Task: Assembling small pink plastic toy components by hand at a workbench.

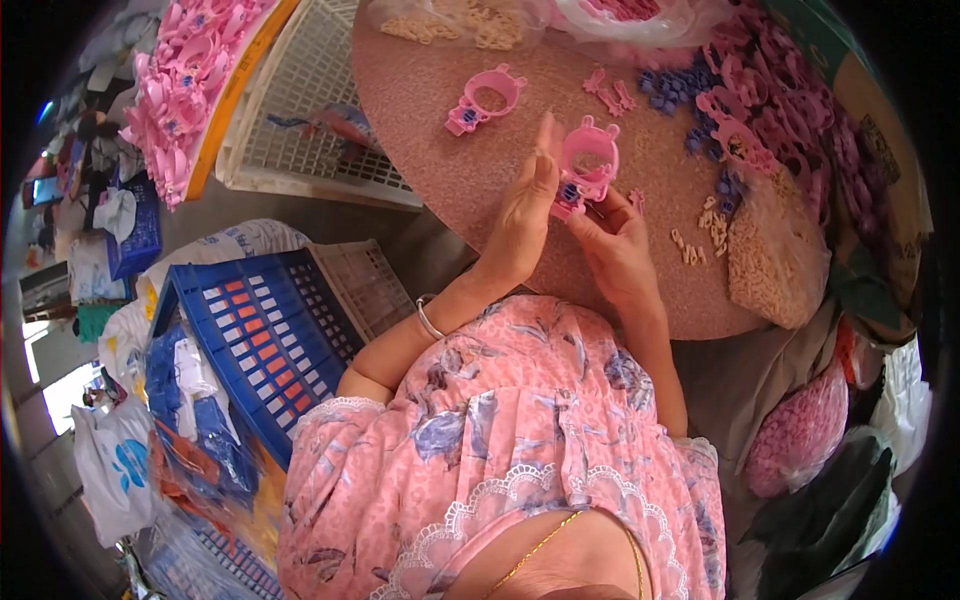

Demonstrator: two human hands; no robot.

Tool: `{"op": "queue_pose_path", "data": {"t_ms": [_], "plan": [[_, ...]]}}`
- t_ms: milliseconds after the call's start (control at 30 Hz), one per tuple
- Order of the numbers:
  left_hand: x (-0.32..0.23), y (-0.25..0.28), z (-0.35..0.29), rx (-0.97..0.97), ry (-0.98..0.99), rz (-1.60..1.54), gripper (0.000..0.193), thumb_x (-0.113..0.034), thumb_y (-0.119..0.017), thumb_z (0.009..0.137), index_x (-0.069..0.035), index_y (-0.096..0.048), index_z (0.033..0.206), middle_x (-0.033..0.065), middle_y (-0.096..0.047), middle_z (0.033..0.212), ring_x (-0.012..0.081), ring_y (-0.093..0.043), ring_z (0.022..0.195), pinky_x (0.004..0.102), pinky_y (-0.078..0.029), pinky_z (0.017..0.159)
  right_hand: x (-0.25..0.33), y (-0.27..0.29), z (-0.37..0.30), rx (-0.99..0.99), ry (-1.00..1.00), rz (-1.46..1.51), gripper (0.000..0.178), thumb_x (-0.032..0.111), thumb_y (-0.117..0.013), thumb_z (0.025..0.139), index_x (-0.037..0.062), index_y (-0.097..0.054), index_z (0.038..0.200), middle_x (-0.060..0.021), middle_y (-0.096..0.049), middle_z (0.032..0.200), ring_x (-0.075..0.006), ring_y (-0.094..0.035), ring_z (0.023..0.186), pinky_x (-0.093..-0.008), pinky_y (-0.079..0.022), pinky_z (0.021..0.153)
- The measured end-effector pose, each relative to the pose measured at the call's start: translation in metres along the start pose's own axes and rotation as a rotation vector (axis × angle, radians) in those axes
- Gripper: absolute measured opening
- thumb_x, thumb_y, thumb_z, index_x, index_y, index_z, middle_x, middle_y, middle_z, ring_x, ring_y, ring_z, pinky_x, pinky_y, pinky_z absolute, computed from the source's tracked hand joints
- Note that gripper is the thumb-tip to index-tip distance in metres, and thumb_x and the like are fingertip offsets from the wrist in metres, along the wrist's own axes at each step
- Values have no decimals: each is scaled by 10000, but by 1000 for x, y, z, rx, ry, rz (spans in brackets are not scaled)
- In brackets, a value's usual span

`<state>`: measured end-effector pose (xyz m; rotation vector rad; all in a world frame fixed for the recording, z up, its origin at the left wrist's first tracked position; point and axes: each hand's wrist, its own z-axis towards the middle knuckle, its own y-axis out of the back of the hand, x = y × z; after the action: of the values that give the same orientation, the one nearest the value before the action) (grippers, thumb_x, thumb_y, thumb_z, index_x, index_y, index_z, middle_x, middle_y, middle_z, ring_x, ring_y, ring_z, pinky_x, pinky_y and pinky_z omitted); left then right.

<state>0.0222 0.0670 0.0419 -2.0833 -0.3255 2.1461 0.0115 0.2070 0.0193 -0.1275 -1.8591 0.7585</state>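
Observation:
My right hand [622,250] grips a pink plastic ring-shaped toy part [612,158] from below, its thumb and fingers closed near the lower end. The part has two ear-like knobs on top and a small blue piece on its stem. My left hand [522,220] is upright with fingers stretched out, its palm side against or very near the part's left side. A similar pink ring part [517,88] with a blue piece lies on the round table [420,100], beyond my left hand. Small pink pieces [608,92] lie farther back.
Blue pieces [675,88] and a heap of pink parts [770,110] cover the table's right side. Beside them sits a bag of beige pieces [775,250], with loose beige pieces [690,247] nearby. To the left stand a white crate [310,90], a blue crate [190,290] and a tray heaped with pink parts [180,90].

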Motion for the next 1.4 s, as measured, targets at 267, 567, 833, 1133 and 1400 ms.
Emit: {"op": "queue_pose_path", "data": {"t_ms": [267, 567, 833, 1133, 1400], "plan": [[5, 9, -7, -65, 45, -303, 421, -47, -569, 982, -2, -485, 1392, 110, -578, 1323, 161, -548, 1219, 275, -438, 1038, 1, 9, -6, -26, 79, 151, 496, -87, -701, 822, -27, -545, 1289, -86, -632, 1208, -176, -621, 1101, -301, -502, 970], [-10, 12, -17, 106, 130, -125, 394, -40, -647, 931, 0, -570, 1315, 49, -644, 1189, 109, -598, 1074, 259, -475, 964, 8, 10, -12, 117, 121, 47, 615, -39, -747, 804, -10, -500, 1367, -65, -600, 1274, -159, -576, 1175, -300, -465, 1011], [2, 12, -19, 73, 206, -334, 415, -33, -630, 940, -13, -548, 1346, 63, -642, 1215, 123, -607, 1085, 268, -488, 960, 7, -1, -13, 5, 178, -196, 634, 36, -797, 789, 24, -514, 1356, -58, -564, 1294, -167, -553, 1174, -301, -455, 988], [7, 12, -19, -7, 356, -653, 376, 4, -630, 923, -10, -580, 1296, 85, -631, 1237, 143, -630, 1077, 280, -533, 953, 16, -3, -13, -338, 1092, -1193, 665, 51, -839, 732, 57, -539, 1325, -96, -565, 1138, -172, -549, 949, -281, -474, 733], [21, 16, -19, 13, 342, -589, 384, 50, -600, 925, -21, -560, 1300, 102, -603, 1262, 168, -594, 1149, 308, -516, 998, 13, 4, -13, -349, 772, -1042, 357, -42, -766, 774, 51, -667, 1104, -54, -639, 1066, -86, -570, 753, -210, -398, 558]]}}
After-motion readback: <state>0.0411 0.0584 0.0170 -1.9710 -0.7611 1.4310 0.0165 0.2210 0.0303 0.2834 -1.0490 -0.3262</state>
